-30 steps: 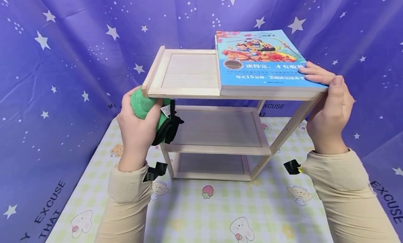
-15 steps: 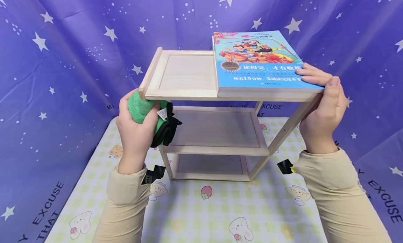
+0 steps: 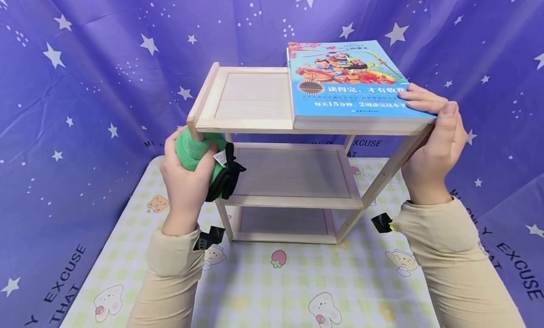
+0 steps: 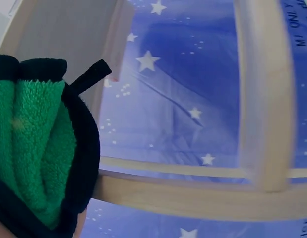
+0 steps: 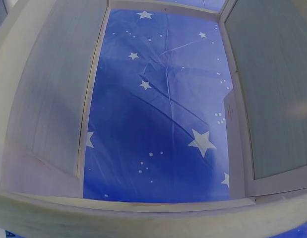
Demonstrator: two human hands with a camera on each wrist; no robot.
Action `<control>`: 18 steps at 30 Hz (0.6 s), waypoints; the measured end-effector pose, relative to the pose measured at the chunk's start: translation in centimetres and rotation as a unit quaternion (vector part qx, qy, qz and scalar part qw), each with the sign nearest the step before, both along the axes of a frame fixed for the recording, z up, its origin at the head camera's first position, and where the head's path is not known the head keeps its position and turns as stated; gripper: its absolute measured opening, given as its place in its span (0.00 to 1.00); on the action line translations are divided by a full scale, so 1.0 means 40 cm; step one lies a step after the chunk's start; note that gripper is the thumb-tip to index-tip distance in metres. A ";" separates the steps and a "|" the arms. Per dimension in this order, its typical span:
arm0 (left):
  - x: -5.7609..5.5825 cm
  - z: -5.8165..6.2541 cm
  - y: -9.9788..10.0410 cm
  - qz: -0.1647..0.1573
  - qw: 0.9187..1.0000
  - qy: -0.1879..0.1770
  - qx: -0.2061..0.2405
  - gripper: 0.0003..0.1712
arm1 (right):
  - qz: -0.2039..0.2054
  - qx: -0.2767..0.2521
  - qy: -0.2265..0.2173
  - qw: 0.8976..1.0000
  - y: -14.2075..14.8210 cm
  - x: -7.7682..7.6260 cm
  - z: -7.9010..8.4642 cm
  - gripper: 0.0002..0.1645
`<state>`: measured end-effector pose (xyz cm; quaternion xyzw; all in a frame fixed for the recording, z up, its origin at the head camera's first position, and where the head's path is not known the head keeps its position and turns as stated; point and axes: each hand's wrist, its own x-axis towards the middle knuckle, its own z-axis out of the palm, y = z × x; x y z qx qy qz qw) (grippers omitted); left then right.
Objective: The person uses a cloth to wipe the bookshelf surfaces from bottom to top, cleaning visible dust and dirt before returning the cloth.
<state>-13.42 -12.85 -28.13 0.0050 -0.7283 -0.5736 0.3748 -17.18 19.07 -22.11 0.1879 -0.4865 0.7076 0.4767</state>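
Observation:
In the head view my left hand (image 3: 184,181) grips a green towelling cloth (image 3: 193,148) with black edging and a white tag. The cloth is bunched around the front left post of a pale wooden shelf rack (image 3: 250,125), just below its top board. Close up, the left wrist view has the cloth's folds (image 4: 46,134) beside a wooden bar. My right hand (image 3: 437,148) rests at the rack's front right corner, fingers lying over the corner of a blue book (image 3: 352,92) and palm by the post. The right wrist view has only the rack's boards (image 5: 54,99) and curtain, no hand.
The rack's middle shelf (image 3: 293,172) and bottom shelf (image 3: 284,222) are below the top board. A checked tablecloth (image 3: 255,290) with cartoon prints lies under the rack. A purple star curtain (image 3: 106,82) hangs behind and at both sides.
My left hand has slid slightly down the post with the cloth, baring more of the wood at the top. The right hand stays at the corner; the head view has shifted slightly.

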 end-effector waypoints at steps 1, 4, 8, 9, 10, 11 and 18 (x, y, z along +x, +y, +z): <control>0.000 -0.008 0.000 0.002 1.000 -0.003 -0.001 0.28 | -0.002 0.000 0.000 1.000 -0.001 0.000 0.001 0.33; 0.001 -0.032 -0.001 0.003 1.000 -0.008 -0.006 0.28 | -0.008 -0.001 -0.001 1.000 -0.004 0.001 0.002 0.33; -0.001 -0.054 -0.002 0.004 1.000 -0.005 -0.011 0.28 | -0.014 -0.001 -0.001 1.000 -0.007 0.001 0.003 0.34; -0.001 -0.058 -0.002 0.004 1.000 -0.003 -0.010 0.28 | -0.015 -0.001 -0.001 1.000 -0.008 0.001 0.003 0.34; -0.001 -0.063 -0.002 0.005 1.000 -0.003 -0.011 0.28 | -0.016 -0.001 -0.002 1.000 -0.008 0.000 0.002 0.34; -0.001 -0.068 -0.002 0.006 1.000 -0.004 -0.010 0.28 | -0.017 0.000 -0.002 1.000 -0.008 0.000 0.002 0.34; 0.001 -0.114 -0.002 0.007 1.000 -0.013 -0.013 0.29 | -0.019 -0.006 -0.002 1.000 -0.012 0.000 0.002 0.35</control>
